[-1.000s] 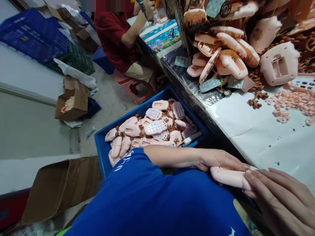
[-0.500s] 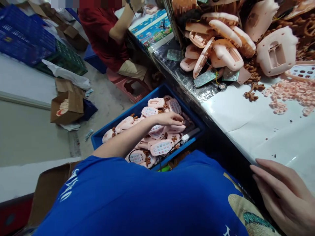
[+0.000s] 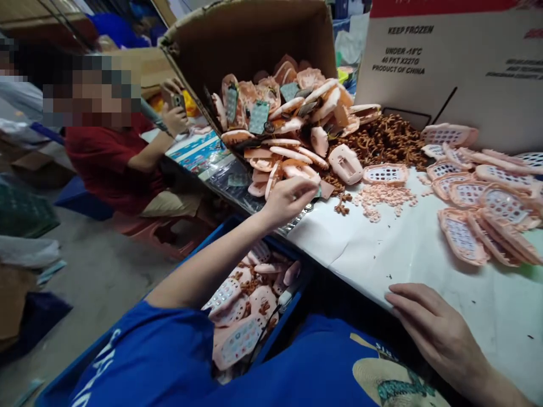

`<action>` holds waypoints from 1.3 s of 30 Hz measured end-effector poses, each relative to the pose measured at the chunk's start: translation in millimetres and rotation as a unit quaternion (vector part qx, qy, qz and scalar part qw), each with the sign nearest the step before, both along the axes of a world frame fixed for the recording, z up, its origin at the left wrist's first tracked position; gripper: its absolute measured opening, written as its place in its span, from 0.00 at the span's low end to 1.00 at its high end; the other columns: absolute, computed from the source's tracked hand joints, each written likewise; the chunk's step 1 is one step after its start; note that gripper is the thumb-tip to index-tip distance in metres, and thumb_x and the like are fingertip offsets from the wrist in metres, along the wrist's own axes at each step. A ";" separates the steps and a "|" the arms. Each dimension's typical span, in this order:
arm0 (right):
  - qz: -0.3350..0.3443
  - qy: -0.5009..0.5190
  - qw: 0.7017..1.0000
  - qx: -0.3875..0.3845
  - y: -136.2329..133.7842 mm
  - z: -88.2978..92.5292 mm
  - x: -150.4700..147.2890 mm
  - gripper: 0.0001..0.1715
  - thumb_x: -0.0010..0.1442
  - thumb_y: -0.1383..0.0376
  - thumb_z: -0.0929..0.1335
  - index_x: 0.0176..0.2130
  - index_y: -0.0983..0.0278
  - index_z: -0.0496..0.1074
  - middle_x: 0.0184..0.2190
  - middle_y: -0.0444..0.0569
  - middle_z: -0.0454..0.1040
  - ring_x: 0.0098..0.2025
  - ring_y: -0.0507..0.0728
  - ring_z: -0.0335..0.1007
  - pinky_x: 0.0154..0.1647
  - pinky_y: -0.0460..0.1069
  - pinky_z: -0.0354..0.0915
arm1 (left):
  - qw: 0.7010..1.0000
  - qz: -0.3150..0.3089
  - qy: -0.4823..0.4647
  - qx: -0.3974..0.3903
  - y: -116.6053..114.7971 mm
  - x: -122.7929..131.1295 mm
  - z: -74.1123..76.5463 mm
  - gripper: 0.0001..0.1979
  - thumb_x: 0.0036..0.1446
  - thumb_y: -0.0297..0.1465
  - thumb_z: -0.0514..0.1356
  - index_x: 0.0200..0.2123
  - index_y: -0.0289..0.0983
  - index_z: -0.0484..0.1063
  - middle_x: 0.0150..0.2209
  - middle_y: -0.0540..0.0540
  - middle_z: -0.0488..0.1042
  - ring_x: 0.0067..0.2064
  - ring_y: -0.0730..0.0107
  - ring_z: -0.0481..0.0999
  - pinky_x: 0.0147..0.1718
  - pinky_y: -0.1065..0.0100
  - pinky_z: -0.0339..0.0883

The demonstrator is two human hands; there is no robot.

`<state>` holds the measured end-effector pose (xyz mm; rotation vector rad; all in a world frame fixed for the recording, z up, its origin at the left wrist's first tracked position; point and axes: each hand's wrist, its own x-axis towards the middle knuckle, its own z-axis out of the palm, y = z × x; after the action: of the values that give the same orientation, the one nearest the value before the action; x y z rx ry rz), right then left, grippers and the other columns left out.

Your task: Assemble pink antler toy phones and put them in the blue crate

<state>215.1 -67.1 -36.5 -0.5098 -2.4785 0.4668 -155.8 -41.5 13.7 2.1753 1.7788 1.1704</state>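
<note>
At the far left a green crate (image 3: pixel 25 212) sits on the floor, its contents hidden, and a blue tub (image 3: pixel 85 198) stands near a co-worker (image 3: pixel 112 164) in a red shirt, seated on a pink stool (image 3: pixel 159 234). Next comes a large blue bin (image 3: pixel 296 302) below the table edge, partly covered by the person's left arm; it is loaded with pale pink phone-shaped toys (image 3: pixel 240 342), some keypad up, and a white block with a black lead lies at its right wall. Above, a cardboard box (image 3: pixel 254 34) lies with its open side facing the person, full of pink shells (image 3: pixel 292 169) and green circuit boards (image 3: pixel 258 116) that spill onto the table. The left hand (image 3: pixel 291 198) is at the near edge of this spill, fingers bent, the shells right by its fingertips; whether it grips anything I cannot tell. Further right are heaped brown pieces (image 3: pixel 388 138) and small pink bits (image 3: pixel 386 198). The right hand (image 3: pixel 436 328) is at the table edge holding nothing, fingers loosely side by side, thumb hidden. Beyond it, keypad-faced shells (image 3: pixel 487 195) lie piled before a white carton (image 3: pixel 449 51) printed "KEEP FROZEN"
</note>
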 end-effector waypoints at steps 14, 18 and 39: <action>0.015 0.001 1.000 0.009 -5.4 -2.5 -8.1 0.12 0.64 0.76 0.65 0.46 0.67 0.71 0.42 0.55 0.75 0.45 0.58 0.67 0.43 0.54 0.71 | 0.874 -0.064 0.477 -0.060 140.7 23.3 10.9 0.33 0.48 0.19 0.56 0.61 0.34 0.64 0.60 0.35 0.67 0.63 0.46 0.63 0.59 0.50 0.57; 0.014 0.012 1.000 -0.007 -6.4 -1.6 -8.6 0.10 0.64 0.75 0.65 0.45 0.67 0.71 0.41 0.54 0.75 0.44 0.58 0.67 0.43 0.54 0.71 | 0.907 -0.068 0.415 -0.013 137.6 7.0 14.0 0.31 0.48 0.22 0.58 0.58 0.34 0.66 0.55 0.35 0.69 0.59 0.48 0.65 0.57 0.51 0.59; -0.022 0.083 0.984 -0.154 -2.1 -4.1 -1.5 0.12 0.66 0.70 0.64 0.46 0.60 0.75 0.42 0.50 0.76 0.43 0.53 0.75 0.44 0.49 0.74 | 0.977 0.023 -0.209 0.039 147.9 -38.3 98.1 0.17 0.45 0.32 0.66 0.37 0.38 0.63 0.31 0.53 0.72 0.33 0.75 0.69 0.36 0.67 0.70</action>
<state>213.6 -69.2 -40.6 -0.6191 -2.2416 0.8462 -194.1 106.5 111.8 1.7568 1.6279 1.5898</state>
